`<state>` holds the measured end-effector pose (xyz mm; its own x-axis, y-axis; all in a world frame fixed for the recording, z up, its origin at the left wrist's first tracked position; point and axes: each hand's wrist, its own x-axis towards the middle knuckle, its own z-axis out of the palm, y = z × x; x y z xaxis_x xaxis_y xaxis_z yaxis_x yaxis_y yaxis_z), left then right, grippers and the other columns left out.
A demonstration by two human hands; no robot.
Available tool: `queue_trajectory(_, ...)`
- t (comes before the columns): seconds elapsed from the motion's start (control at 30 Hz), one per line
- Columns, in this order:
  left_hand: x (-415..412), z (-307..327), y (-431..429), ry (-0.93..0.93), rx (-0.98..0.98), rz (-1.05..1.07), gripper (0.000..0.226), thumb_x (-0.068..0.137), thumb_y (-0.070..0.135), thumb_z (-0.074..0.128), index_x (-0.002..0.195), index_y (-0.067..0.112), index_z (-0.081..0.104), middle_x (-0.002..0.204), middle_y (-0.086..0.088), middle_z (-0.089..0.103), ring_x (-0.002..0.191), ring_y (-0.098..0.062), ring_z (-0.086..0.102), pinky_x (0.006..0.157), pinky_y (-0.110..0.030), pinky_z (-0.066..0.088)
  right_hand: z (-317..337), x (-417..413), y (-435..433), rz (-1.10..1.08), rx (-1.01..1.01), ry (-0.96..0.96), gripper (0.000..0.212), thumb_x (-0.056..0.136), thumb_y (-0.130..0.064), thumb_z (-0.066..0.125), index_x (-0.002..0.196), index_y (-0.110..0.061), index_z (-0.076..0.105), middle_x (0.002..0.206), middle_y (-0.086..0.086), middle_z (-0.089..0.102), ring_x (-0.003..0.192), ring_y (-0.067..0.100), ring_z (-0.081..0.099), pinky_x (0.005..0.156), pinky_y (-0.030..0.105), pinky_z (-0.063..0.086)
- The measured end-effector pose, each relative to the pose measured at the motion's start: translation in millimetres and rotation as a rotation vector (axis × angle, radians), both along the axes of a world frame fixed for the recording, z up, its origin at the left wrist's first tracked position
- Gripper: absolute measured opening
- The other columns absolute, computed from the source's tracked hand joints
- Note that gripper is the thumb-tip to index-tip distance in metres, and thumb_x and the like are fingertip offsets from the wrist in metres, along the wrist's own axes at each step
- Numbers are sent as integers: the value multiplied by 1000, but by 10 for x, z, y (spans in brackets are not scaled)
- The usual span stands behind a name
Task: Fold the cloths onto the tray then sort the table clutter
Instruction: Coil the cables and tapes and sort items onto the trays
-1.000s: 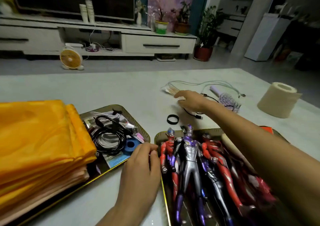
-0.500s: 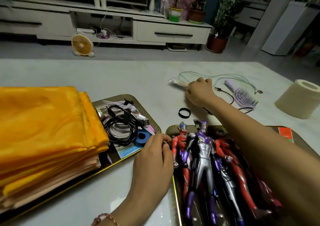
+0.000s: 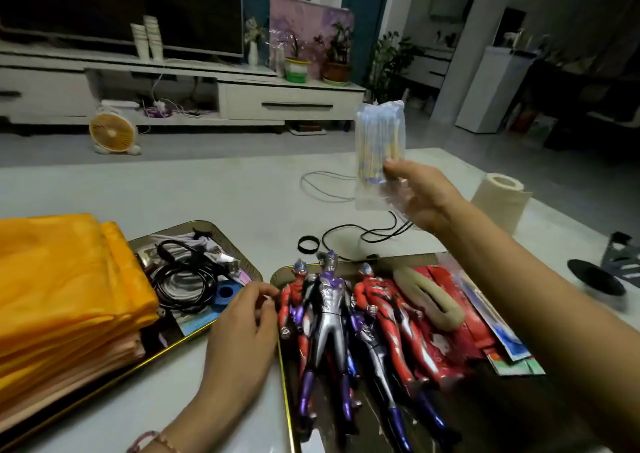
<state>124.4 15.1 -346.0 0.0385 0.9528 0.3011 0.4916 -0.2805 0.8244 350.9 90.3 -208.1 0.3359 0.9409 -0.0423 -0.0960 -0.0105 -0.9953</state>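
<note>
My right hand (image 3: 420, 198) holds a clear plastic packet of sticks (image 3: 379, 144) upright in the air above the table. My left hand (image 3: 242, 331) rests at the near-left rim of the right tray (image 3: 277, 279), fingers loosely bent, holding nothing I can see. That tray carries several hero figures (image 3: 325, 317), a beige hair tie (image 3: 429, 300) and red packets. The left tray (image 3: 239, 265) bears a stack of folded orange cloths (image 3: 65, 279), coiled cables (image 3: 187, 282) and a blue tape roll (image 3: 227, 291).
Loose on the white table lie a black ring (image 3: 308, 244), a black cable (image 3: 367, 234), a white cable (image 3: 322, 185), a paper roll (image 3: 498, 199) and a black dish (image 3: 595, 281) at the right. A TV cabinet and a small fan stand beyond.
My right hand has picked the packet of sticks up from the table and raised it. My left hand stays at the tray's rim. The camera has tilted up.
</note>
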Motion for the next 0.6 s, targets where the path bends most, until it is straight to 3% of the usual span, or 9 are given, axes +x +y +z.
queue_trajectory(0.07,-34,-14,19,-13,-5,-14,20,92,8,50,90,27,58,79,8,62,69,-7,55,60,-25,41,47,268,-226,-38,-12,-49,13,92,-4,51,82,-9,59,81,6,59,71,16,54,66,25,47)
queue_trajectory(0.2,-78,-21,28,-22,-22,-46,20,92,5,50,94,24,59,81,2,63,72,-16,57,64,-31,44,11,772,-709,-196,-141,-467,14,86,6,53,85,-8,57,72,8,54,60,16,50,50,21,44)
queue_trajectory(0.3,-63,-12,-2,-21,-19,-67,20,92,4,50,97,21,59,85,1,64,76,-17,58,66,-28,44,-142,1053,-1100,-261,-233,-528,28,85,7,53,104,-13,55,81,10,58,70,21,56,64,32,49)
queue_trajectory(0.4,-23,-11,-27,-7,-9,-86,20,92,3,50,98,19,59,85,3,64,77,-16,58,63,-15,40,-404,1212,-1379,-232,-309,-496,32,87,4,54,116,-9,56,85,13,60,79,26,59,73,39,51)
queue_trajectory(0.47,-30,-20,-13,1,-1,-95,21,91,2,50,98,20,58,85,4,64,77,-15,59,59,-10,38,-584,1260,-1450,-257,-324,-795,41,88,-4,56,128,-9,51,106,16,59,96,28,58,82,37,48)
queue_trajectory(0.53,-52,-45,4,-4,-7,-106,22,92,2,50,99,22,58,88,3,64,80,-18,60,66,-19,42,-671,1240,-1499,-252,-264,-1156,44,92,-15,53,135,-10,46,132,13,48,119,26,47,99,32,35)
queue_trajectory(0.6,-64,-72,15,-18,-21,-123,23,92,4,50,99,24,58,91,3,65,84,-20,60,70,-28,43,-718,1157,-1552,-87,-134,-1218,40,98,-22,44,138,-13,44,134,1,44,123,17,41,97,18,25)
